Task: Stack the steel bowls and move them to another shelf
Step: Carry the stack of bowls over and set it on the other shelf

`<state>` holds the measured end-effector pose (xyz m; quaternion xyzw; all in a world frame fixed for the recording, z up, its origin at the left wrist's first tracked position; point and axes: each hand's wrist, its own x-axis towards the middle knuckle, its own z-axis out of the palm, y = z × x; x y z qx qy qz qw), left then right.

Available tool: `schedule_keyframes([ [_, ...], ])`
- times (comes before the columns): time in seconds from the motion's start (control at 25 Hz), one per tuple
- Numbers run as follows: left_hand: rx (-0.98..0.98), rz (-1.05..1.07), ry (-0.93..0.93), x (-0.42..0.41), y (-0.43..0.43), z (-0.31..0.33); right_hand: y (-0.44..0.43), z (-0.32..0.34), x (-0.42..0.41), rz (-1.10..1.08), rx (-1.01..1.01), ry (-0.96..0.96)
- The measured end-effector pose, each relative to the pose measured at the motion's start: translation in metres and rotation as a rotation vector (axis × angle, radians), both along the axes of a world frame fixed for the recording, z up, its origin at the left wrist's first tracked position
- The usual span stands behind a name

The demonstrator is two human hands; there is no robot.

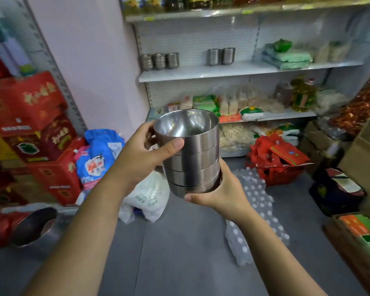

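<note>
I hold a stack of several nested steel bowls [192, 152] in mid-air, in front of the shelving. My left hand [145, 154] grips the stack near the top rim, thumb across its side. My right hand [220, 189] cups the stack's bottom from below. On the white middle shelf [201, 72] stand three more bowl stacks [160, 60] at the left and two steel stacks [221, 56] near the centre.
Red cartons [30, 129] pile up at the left with blue bags [100, 154] and a white plastic bag [147, 197] on the floor. A pack of water bottles [254, 201] lies on the floor at right. Cardboard boxes [363, 159] line the right side. A large steel basin [34, 226] sits low left.
</note>
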<state>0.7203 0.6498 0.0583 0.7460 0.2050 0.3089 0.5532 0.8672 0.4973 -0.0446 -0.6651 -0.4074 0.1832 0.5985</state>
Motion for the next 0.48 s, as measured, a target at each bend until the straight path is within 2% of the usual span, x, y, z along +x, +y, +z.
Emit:
schedule_keyframes([
  [0.2,0.006,-0.010,-0.001,0.093,0.058,-0.010,0.054,-0.016,0.089,-0.044,-0.001,-0.001],
  [0.48,0.141,0.064,-0.004,0.260,0.146,-0.002,0.140,-0.002,0.262,0.000,-0.001,-0.013],
])
